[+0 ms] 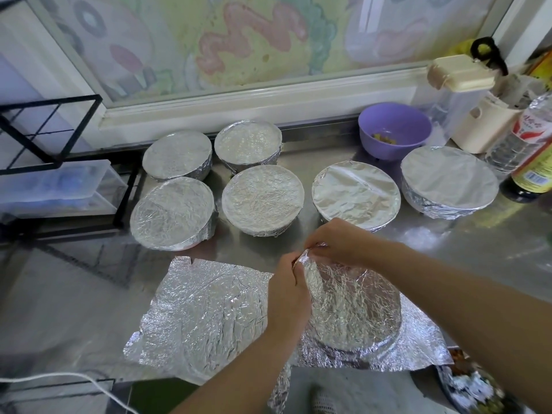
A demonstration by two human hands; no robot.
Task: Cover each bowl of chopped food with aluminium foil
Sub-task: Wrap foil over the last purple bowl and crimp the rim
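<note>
A: Where's the bowl being worked on?
B: Near the front edge of the steel counter [448, 243], right of centre. It's the foil-draped bowl [355, 306], top & sides wrapped.

A: Hands?
B: Both at its far rim. Left hand [286, 291] & right hand [337, 240] each pinch the same raised foil flap [309, 259] betw. thumb & curled fingertips. I'd say they're gathering the slack to fold it down so the cover sits tight.

A: And the flat foil?
B: The crinkled foil sheet [209, 312] spreads from under the bowl toward the front-left. Maybe a spare for the next bowl, maybe one big piece; the bowl hides the join, can't tell.

A: Rest of the job?
B: The six foil-covered bowls [263, 198] stand in 2 rows toward the back edge, prob. parked there as done, out of the way. The purple bowl [394, 130], back right, is uncovered w/ a few yellowish bits inside. That one looks left to do.

A: Room?
B: Shiny stainless top, reflective. Behind the back edge is a white-framed window [254, 40] w/ pastel pictures. There's a black wire rack [44, 130] at the left edge, w/ a sauce bottle [534, 162] & cream-lidded container [460, 71] in the back-right corner.
</note>
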